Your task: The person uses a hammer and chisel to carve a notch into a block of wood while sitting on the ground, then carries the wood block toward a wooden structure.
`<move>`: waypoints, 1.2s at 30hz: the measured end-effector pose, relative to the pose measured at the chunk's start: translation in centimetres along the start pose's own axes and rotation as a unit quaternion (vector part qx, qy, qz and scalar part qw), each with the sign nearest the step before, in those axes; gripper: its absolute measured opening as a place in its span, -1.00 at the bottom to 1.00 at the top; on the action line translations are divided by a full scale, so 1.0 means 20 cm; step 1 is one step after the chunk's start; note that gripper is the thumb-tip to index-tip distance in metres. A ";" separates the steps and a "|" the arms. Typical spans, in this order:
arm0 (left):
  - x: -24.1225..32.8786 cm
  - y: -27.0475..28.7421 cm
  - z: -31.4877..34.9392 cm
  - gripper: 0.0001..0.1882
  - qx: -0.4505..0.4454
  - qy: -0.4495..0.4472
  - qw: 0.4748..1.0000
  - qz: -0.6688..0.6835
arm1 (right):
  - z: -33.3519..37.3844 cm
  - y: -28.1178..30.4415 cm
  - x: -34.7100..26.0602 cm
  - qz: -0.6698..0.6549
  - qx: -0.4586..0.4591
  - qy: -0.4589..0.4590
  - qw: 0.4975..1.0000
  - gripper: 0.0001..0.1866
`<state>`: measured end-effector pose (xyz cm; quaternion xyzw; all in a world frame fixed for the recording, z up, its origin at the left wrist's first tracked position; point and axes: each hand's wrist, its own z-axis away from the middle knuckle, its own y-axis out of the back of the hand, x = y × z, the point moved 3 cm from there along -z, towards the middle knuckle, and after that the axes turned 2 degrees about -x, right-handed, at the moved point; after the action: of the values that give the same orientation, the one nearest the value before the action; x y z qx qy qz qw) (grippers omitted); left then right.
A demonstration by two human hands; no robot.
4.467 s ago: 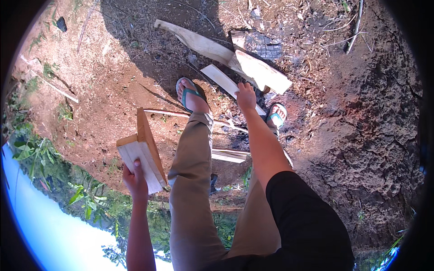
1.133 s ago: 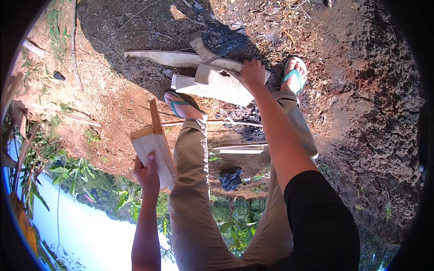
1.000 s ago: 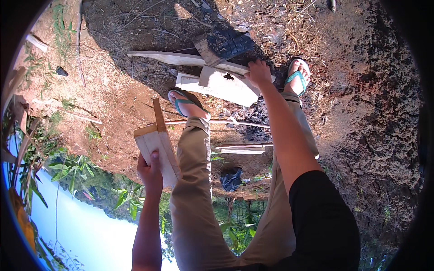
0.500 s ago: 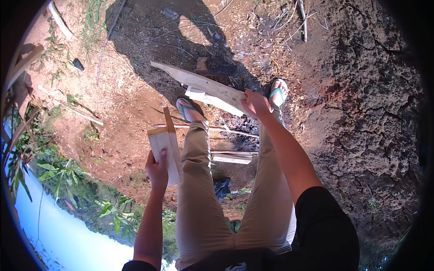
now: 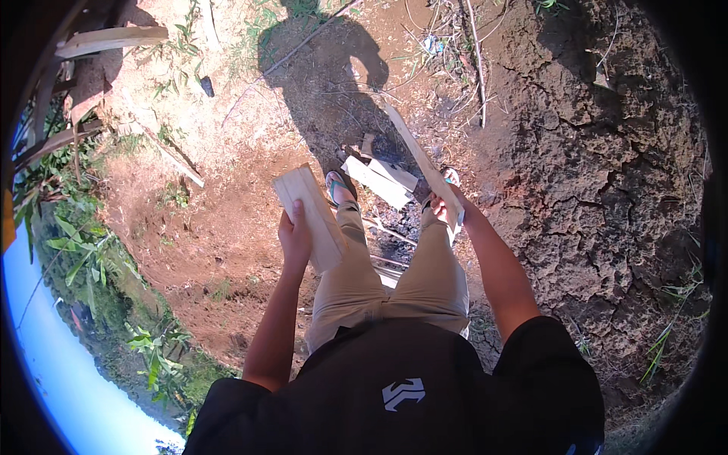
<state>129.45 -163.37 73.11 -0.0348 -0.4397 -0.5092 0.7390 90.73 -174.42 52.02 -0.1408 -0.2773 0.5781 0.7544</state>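
Observation:
My left hand (image 5: pixel 295 233) grips pale flat wooden boards (image 5: pixel 315 205), thumb on the upper face. They seem to be two lengths lying against each other, held tilted above my left leg. In my right hand (image 5: pixel 453 210) is the near end of a long, narrow wooden plank (image 5: pixel 418 155). It slants away to the far left, its far tip thinner. Under and beside this plank, pale pieces of wood (image 5: pixel 379 182) lie on the ground between my sandalled feet. My right fingers are partly hidden behind the plank.
Dark cracked earth (image 5: pixel 584 189) covers the right side. A thin stick (image 5: pixel 478 68) lies at the far right, with twigs around it. Another strip of wood (image 5: pixel 176 159) rests on the left ground. Larger timbers (image 5: pixel 114 39) and green plants (image 5: pixel 83 250) stand at the left edge.
My right hand has turned the long plank steeper, its far end swinging right. My left hand has raised and tilted its boards. The head view has shifted, showing more of my torso.

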 end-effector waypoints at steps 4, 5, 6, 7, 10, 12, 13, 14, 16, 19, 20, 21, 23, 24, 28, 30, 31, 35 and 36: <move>0.07 0.03 0.10 -0.45 -0.004 -0.029 1.000 -0.003 | 0.12 -0.01 0.01 -0.086 -0.040 -0.039 0.995 -0.44; 0.10 0.03 0.13 -0.46 -0.004 -0.028 1.000 0.006 | 0.10 0.04 0.00 -0.131 -0.097 -0.076 0.984 -0.42; 0.13 0.05 0.18 -0.47 -0.002 -0.025 1.000 0.012 | 0.12 0.01 0.00 -0.127 -0.101 -0.078 0.984 -0.44; 0.16 0.08 0.22 -0.47 -0.001 -0.022 1.000 0.019 | 0.14 0.00 -0.03 -0.101 -0.084 -0.074 0.989 -0.46; 0.18 0.16 0.32 -0.48 0.021 -0.033 0.999 0.007 | 0.24 -0.11 -0.06 0.053 0.038 -0.042 0.997 -0.51; 0.13 0.23 0.35 -0.48 0.046 -0.043 0.998 -0.019 | 0.28 -0.22 -0.08 0.153 0.107 -0.034 0.982 -0.55; 0.11 0.27 0.36 -0.48 0.059 -0.047 0.997 -0.031 | 0.30 -0.26 -0.06 0.199 0.128 -0.024 0.971 -0.56; 0.11 0.31 0.38 -0.47 0.066 -0.049 0.996 -0.034 | 0.32 -0.29 -0.06 0.237 0.149 -0.014 0.960 -0.58; 0.10 0.38 0.41 -0.46 0.083 -0.051 0.994 -0.041 | 0.25 -0.32 -0.08 0.332 0.129 0.081 0.931 -0.65; 0.08 0.48 0.46 -0.43 0.099 -0.008 0.995 -0.003 | 0.27 -0.65 0.06 0.316 0.137 0.131 0.929 -0.58; 0.06 0.50 0.46 -0.42 0.110 -0.010 0.994 0.025 | 0.35 -0.77 0.10 0.366 0.126 0.130 0.913 -0.56; 0.02 0.51 0.43 -0.41 0.124 -0.015 0.991 0.054 | 0.39 -0.88 0.13 0.416 0.111 0.132 0.893 -0.54; 0.02 0.52 0.39 -0.38 0.132 -0.038 0.987 0.084 | 0.29 -0.88 0.13 0.447 0.141 0.124 0.874 -0.47; 0.04 0.51 0.39 -0.40 0.147 -0.044 0.984 0.091 | 0.28 -0.94 0.14 0.449 0.138 0.127 0.874 -0.46; 0.05 0.48 0.35 -0.47 0.176 -0.096 0.972 0.124 | 0.30 -1.15 0.24 0.496 0.125 0.147 0.847 -0.35; 0.15 0.43 0.38 -0.49 0.169 -0.127 0.963 0.166 | 0.31 -1.20 0.27 0.532 0.151 0.162 0.817 -0.32; 0.19 0.42 0.38 -0.51 0.159 -0.135 0.965 0.156 | 0.36 -1.27 0.30 0.530 0.146 0.159 0.820 -0.31; 0.24 0.34 0.36 -0.53 0.116 -0.164 0.973 0.114 | 0.39 -1.42 0.33 0.574 0.098 0.280 0.763 -0.31; 0.26 0.30 0.33 -0.53 0.105 -0.173 0.974 0.104 | 0.38 -1.45 0.32 0.584 0.104 0.310 0.743 -0.31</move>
<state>130.66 -160.85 83.07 -0.0897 -0.6063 -0.3668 0.6999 110.50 -177.57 75.23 -0.3672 0.1704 0.8553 0.3233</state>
